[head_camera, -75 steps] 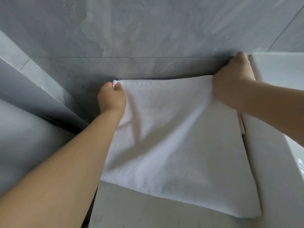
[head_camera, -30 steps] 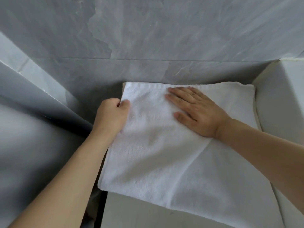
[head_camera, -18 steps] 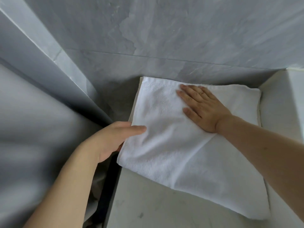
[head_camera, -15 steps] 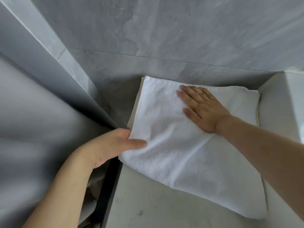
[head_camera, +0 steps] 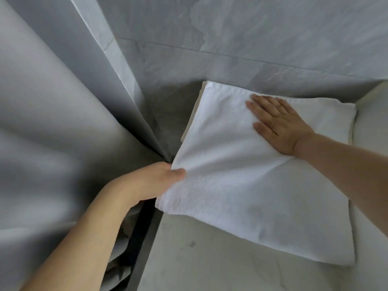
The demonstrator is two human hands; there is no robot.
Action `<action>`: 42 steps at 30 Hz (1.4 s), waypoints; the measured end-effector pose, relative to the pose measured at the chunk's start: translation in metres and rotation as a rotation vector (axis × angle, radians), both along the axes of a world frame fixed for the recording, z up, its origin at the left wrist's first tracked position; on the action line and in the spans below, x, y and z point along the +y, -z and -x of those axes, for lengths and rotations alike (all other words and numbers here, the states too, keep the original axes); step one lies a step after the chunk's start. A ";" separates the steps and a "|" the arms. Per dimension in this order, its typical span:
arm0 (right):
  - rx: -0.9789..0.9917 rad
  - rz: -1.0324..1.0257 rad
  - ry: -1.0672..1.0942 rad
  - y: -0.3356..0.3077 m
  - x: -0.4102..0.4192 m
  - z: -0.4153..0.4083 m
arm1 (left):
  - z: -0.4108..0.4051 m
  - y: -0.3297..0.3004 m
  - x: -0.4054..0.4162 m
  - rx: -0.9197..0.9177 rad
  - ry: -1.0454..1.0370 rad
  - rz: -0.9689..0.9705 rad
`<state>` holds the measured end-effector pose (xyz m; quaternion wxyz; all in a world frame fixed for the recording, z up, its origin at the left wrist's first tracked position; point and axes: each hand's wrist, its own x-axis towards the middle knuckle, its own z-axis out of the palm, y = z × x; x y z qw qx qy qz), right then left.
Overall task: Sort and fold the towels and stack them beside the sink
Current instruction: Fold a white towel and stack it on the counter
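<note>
A folded white towel (head_camera: 252,185) lies on the grey countertop (head_camera: 210,265), pushed up against the back wall. A cream edge of another folded towel (head_camera: 194,114) peeks out beneath its left side. My right hand (head_camera: 277,124) lies flat on the towel's far part, fingers straight and pointing left. My left hand (head_camera: 159,179) pinches the towel's left edge near the front corner, thumb on top, and creases fan out from the pinch.
Grey marble wall tiles (head_camera: 231,38) stand behind the counter. A white raised sink edge (head_camera: 371,114) borders the towel on the right. A grey curtain (head_camera: 52,133) hangs on the left, with a dark gap (head_camera: 144,217) beside the counter's edge.
My left hand has slid down the towel's left edge toward the front corner and now pinches it. My right hand stays flat on the towel. The view has swung left.
</note>
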<state>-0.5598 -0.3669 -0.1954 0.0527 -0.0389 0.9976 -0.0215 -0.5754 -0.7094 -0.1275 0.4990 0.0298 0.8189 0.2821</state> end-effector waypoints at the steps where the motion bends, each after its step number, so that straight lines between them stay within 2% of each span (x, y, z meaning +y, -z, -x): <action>1: 0.000 0.001 0.002 0.000 0.000 0.000 | -0.001 0.002 -0.001 0.009 0.042 0.054; 4: -0.002 0.007 0.000 -0.001 -0.001 0.000 | -0.002 0.011 0.000 0.040 0.122 0.196; 7: -0.018 0.005 -0.002 0.000 0.000 0.001 | 0.000 0.020 0.006 0.176 0.252 0.387; 10: -0.048 -0.003 0.001 0.000 0.002 0.004 | -0.009 0.021 0.012 0.416 0.425 0.599; 12: -0.072 -0.004 0.008 -0.001 0.002 0.005 | -0.023 0.012 0.021 0.712 0.470 0.689; 13: -0.085 -0.003 0.011 -0.002 0.002 0.005 | -0.032 0.005 0.031 0.882 0.456 0.649; 14: -0.098 0.000 0.010 -0.003 0.002 0.006 | -0.042 0.000 0.042 1.025 0.443 0.526; 15: -0.112 0.003 0.008 -0.003 0.003 0.007 | -0.054 -0.004 0.056 1.087 0.458 0.344; 16: -0.124 0.006 0.005 -0.004 0.003 0.008 | -0.068 -0.005 0.071 1.059 0.509 0.140; 17: -0.134 0.008 0.003 -0.005 0.004 0.009 | -0.082 -0.002 0.085 0.939 0.582 -0.009; 18: -0.139 0.010 0.001 -0.005 0.004 0.009 | -0.094 0.004 0.098 0.801 0.664 -0.075; 19: -0.140 0.010 0.001 -0.006 0.004 0.010 | -0.101 0.011 0.110 0.725 0.720 -0.089; 20: -0.141 0.010 0.000 -0.006 0.005 0.010 | -0.104 0.018 0.119 0.727 0.753 -0.079; 23: -0.144 0.016 -0.003 -0.005 0.003 0.010 | -0.104 0.028 0.137 0.786 0.807 -0.049; 29: -0.200 0.016 0.000 -0.009 0.005 0.014 | -0.101 0.025 0.145 0.856 1.103 -0.093; 31: -0.251 0.025 -0.011 -0.013 0.007 0.015 | -0.105 0.025 0.142 0.819 1.069 -0.113; 37: -0.262 0.009 -0.090 -0.016 0.015 0.017 | -0.128 0.028 0.180 0.990 0.901 -0.155; 42: -0.244 0.046 -0.106 -0.013 0.017 0.016 | -0.116 0.037 0.195 0.845 0.978 -0.178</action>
